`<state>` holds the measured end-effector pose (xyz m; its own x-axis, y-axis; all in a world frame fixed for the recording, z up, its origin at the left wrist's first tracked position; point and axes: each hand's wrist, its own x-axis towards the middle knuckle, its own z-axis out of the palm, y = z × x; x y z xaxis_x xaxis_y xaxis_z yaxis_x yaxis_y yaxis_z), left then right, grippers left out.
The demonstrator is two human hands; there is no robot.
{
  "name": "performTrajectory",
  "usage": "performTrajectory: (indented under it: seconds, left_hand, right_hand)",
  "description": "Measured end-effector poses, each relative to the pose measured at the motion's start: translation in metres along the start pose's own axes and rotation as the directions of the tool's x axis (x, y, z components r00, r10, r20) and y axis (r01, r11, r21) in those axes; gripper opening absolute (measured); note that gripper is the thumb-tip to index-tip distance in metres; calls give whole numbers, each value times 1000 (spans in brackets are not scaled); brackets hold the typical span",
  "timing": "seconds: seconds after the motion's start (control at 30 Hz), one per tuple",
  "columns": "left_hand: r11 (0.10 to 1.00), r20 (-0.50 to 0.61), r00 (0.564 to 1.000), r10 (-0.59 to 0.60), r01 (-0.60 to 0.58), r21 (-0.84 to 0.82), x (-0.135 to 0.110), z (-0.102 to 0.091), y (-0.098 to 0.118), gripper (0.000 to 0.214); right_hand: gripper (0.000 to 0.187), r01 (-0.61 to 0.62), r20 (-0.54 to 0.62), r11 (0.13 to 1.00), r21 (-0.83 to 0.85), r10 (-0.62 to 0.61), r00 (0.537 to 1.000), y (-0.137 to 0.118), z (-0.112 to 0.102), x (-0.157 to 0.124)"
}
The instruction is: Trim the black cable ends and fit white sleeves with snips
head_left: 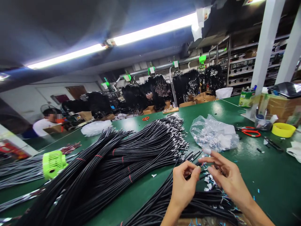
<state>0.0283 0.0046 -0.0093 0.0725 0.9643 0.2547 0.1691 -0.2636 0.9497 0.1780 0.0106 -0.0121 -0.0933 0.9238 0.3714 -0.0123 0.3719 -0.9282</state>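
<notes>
Left hand [182, 183] pinches the end of a thin black cable [196, 171], fingers closed on it. Right hand [227, 175] sits just beside, fingers half-curled near the cable tip; whether it grips anything, cannot tell. Cable looks light and floppy, best held near the stripped end. Cable bundles [113, 166] lie left on the green counter [270, 175], plastic bag [213, 133] behind.

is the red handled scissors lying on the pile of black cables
No, the red-handled scissors lie on the bare green table, right of the clear plastic bag.
</notes>
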Motion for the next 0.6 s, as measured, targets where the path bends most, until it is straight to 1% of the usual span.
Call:
performTrajectory:
  seconds: [0.07,0.13,0.2,0.43,0.6]
  left_hand:
    - [1000,26,1000,-17,17,-9,1,0,0,28]
    - [1000,30,999,-17,17,5,2,1,0,27]
    - [1000,3,1000,-9,9,26,2,0,1,27]
    - [990,-109,992,57,-42,135,-1,-1,-1,22]
    - [979,-112,988,108,-86,187,-3,0,1,21]
  right_hand:
    - [36,-26,23,999,25,26,999,0,0,1]
    - [34,-52,-2,998,31,52,999,1,1,2]
    - [34,-73,-33,997,36,74,997,3,1,3]
    - [32,-122,-59,990,65,126,990,5,2,4]
    - [31,-129,-48,987,99,134,990,8,2,6]
